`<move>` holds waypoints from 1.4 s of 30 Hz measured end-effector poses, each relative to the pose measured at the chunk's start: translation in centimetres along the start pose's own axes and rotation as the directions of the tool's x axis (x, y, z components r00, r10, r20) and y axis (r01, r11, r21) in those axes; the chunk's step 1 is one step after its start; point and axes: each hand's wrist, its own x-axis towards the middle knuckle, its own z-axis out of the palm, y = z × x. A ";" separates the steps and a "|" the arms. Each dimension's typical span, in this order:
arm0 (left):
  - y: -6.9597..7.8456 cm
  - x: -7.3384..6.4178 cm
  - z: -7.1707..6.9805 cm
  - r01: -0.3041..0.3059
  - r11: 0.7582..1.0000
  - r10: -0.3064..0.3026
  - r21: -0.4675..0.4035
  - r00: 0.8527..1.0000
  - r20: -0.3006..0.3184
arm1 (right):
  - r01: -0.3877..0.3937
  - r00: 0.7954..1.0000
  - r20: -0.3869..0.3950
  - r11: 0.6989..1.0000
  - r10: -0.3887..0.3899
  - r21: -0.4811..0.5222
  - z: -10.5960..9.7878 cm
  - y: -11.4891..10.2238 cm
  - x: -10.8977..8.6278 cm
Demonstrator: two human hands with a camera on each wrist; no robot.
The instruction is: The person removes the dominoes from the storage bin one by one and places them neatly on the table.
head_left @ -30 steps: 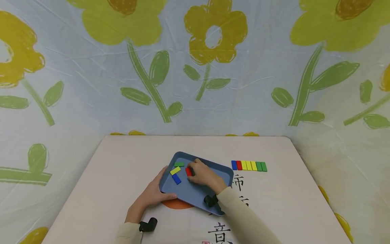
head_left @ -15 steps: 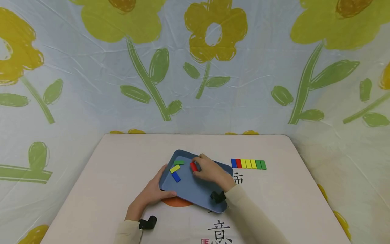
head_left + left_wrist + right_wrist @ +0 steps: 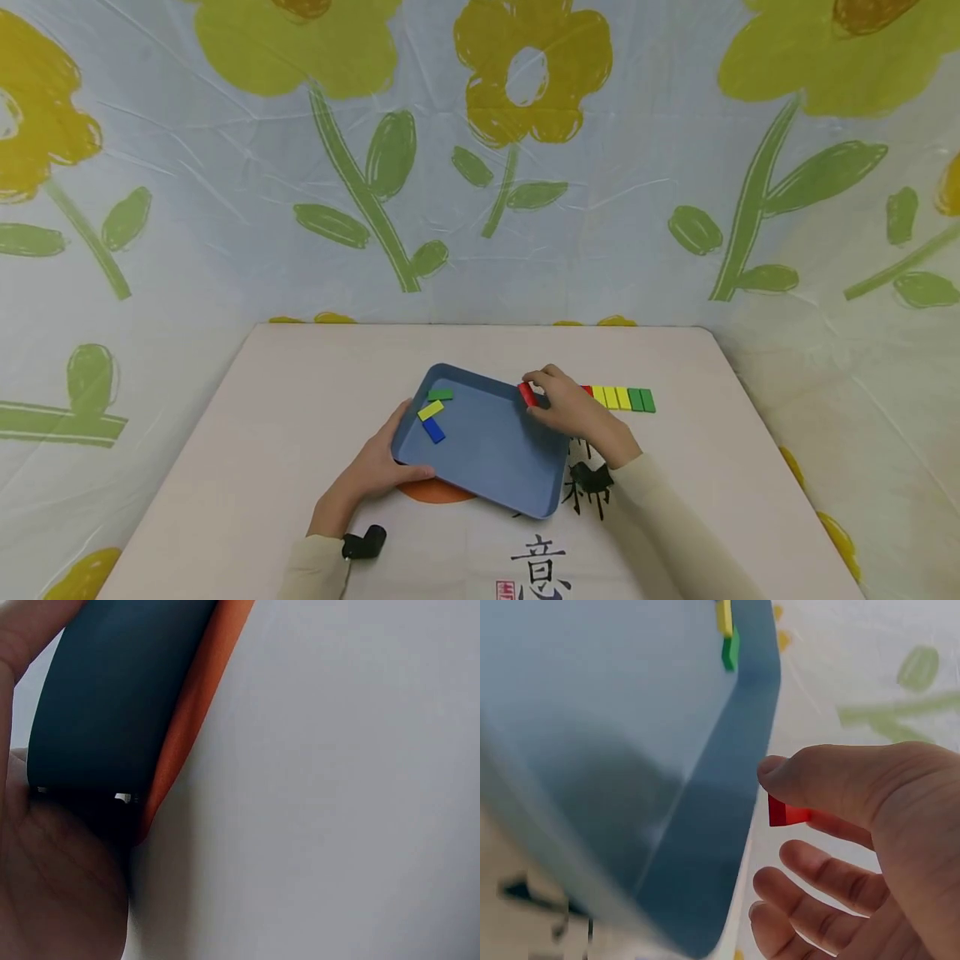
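Observation:
My right hand (image 3: 573,408) pinches a small red block (image 3: 528,394) between thumb and fingers, over the far right part of a blue tray (image 3: 487,450). In the right wrist view the red block (image 3: 786,813) shows under the thumb, beside the tray's wall (image 3: 712,802), while the other fingers are loosely bent. My left hand (image 3: 371,467) grips the tray's left corner, thumb along the near rim and fingers along the left side. Inside the tray's left end lie a green block (image 3: 440,394), a yellow block (image 3: 431,410) and a blue block (image 3: 433,430).
Right of the tray, a row of flat blocks stands side by side, with yellow blocks (image 3: 611,398) and green blocks (image 3: 641,400) visible; my right hand covers its left end. The white tabletop (image 3: 315,375) bears black characters (image 3: 542,567) and an orange patch (image 3: 438,492). A flowered cloth (image 3: 525,208) hangs behind.
My right hand has lifted the red block from beside the other tray blocks and carried it right, toward the row. My left hand stays on the tray, which has hardly moved.

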 end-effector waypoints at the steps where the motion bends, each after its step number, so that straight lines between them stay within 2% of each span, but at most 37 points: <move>1: 0.1 0.0 0.0 0.002 1.000 -0.002 0.002 1.000 0.001 | -0.006 1.000 -0.008 1.000 0.006 0.001 -0.3 0.4 -0.3; 11: 0.0 0.0 0.2 0.000 1.000 0.000 0.003 1.000 -0.007 | -0.059 0.995 -0.085 0.998 0.059 -0.005 -3.2 4.7 -3.0; 20: 0.0 -0.2 0.3 -0.002 1.000 0.003 0.007 1.000 -0.020 | -0.182 0.981 -0.078 0.983 0.179 -0.029 -3.6 9.2 -5.0; 26: 0.0 0.0 0.2 -0.008 1.000 0.008 0.016 1.000 -0.016 | -0.233 0.971 -0.068 0.970 0.228 -0.065 -4.0 11.6 -6.6; 31: 0.0 0.0 0.2 -0.006 1.000 0.006 0.013 1.000 -0.012 | -0.258 0.966 -0.050 0.964 0.255 -0.068 -4.6 13.2 -8.0; 37: 0.0 0.0 0.2 0.001 1.000 -0.001 0.018 1.000 -0.010 | -0.274 0.960 -0.082 0.960 0.269 -0.061 -5.3 15.4 -9.1; 42: 0.0 0.1 0.2 0.003 1.000 -0.002 0.015 1.000 -0.012 | -0.261 0.963 -0.092 0.963 0.255 -0.061 -5.8 17.3 -9.7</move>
